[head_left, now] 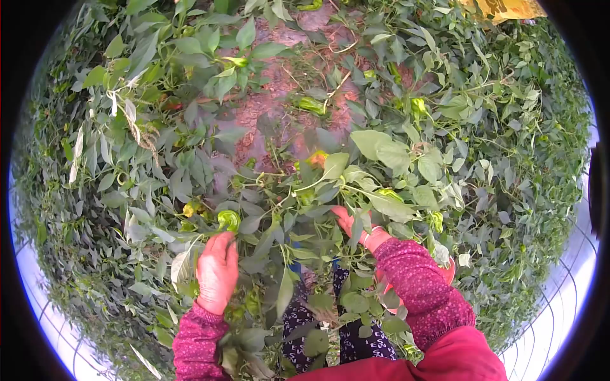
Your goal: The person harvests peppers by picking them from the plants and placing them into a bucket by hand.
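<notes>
My left hand (218, 267) reaches up at the left with its fingers bent together. At its fingertips is a wrinkled green pepper (229, 220), which the fingers appear to grip from below. My right hand (351, 223) is in among the pepper plant's leaves (387, 206), right of centre. Leaves cover part of its fingers, so what they touch is hidden. Another green pepper (389, 194) hangs in the foliage just above it.
Dense pepper plants stand on both sides of a strip of reddish soil (254, 120). A green pepper (311, 105) shows over the strip. A red bucket (448, 272) is partly hidden by my right sleeve. Something yellow (505, 9) lies at the top right.
</notes>
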Motion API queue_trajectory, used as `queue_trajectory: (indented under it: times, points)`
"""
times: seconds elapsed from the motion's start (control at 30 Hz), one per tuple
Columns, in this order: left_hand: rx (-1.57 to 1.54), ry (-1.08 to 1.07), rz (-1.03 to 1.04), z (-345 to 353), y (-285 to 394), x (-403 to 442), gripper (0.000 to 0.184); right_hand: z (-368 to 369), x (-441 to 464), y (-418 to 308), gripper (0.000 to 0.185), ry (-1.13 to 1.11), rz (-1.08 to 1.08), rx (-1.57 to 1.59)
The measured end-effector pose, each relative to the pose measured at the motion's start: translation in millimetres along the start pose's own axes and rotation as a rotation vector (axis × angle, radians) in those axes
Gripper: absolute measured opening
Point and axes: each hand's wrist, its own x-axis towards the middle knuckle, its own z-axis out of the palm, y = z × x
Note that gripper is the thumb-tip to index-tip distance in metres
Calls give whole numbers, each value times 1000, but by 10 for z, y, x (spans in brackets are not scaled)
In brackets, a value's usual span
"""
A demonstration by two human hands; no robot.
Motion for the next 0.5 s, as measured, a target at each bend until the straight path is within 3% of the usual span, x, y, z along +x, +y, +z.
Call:
queue_trajectory:
  times: [0.1,0.2,0.27,0.33,0.37,0.4,0.5]
  points:
    - [15,77,151,80,511,353,20,-138,108,-270,46,-46,25,-323]
    - [-148,-31,172,435,874,834,44,-159,88,-353,46,39,-198,-1317]
    - [13,-108,267,852,898,1036,61,-157,112,-313,46,175,-444,-2114]
    - [125,-418,121,1299,866,903,63,-178,125,-218,43,94,-673,-2514]
    - [264,-548,59,1387,921,762,59,-222,65,-126,41,-48,-768,-2502]
    - [208,-590,68,1399,888,637,55,-231,6,-102,41,-114,-822,-2515]
    - [73,-584,95,1617,656,344,50,-201,-144,-90,41,-155,-867,-2569]
